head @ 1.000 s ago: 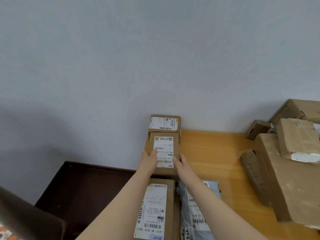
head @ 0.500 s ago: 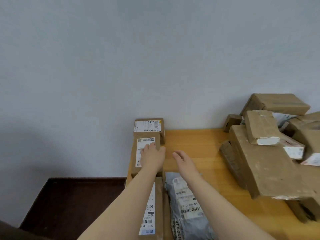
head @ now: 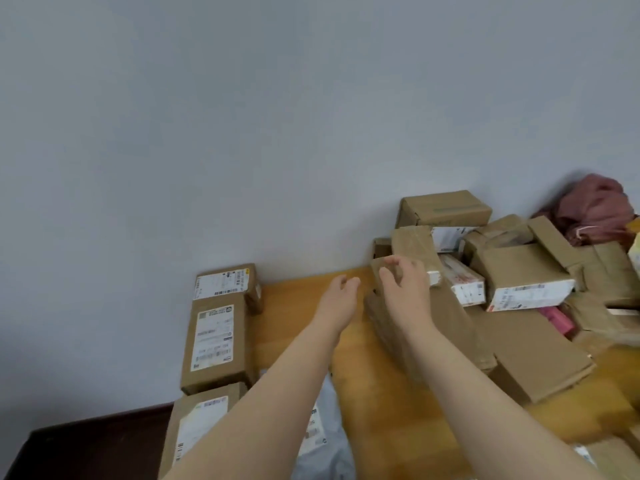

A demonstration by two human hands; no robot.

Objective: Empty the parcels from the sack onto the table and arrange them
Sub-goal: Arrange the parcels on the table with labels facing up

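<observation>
The right hand (head: 403, 287) is seen at centre right of the frame, its fingers spread and loosely curved over the near corner of the pile of parcels (head: 519, 271). Nothing is gripped, and whether the cardboard is touched cannot be told. The left hand (head: 341, 296) is held just to its left, relaxed and empty above the wooden table (head: 374, 393). Three labelled boxes (head: 218, 341) are lined up along the table's left edge, with a grey mailer bag (head: 329, 455) beside the nearest. A maroon cloth bundle (head: 592, 209) is lodged against the wall at far right.
</observation>
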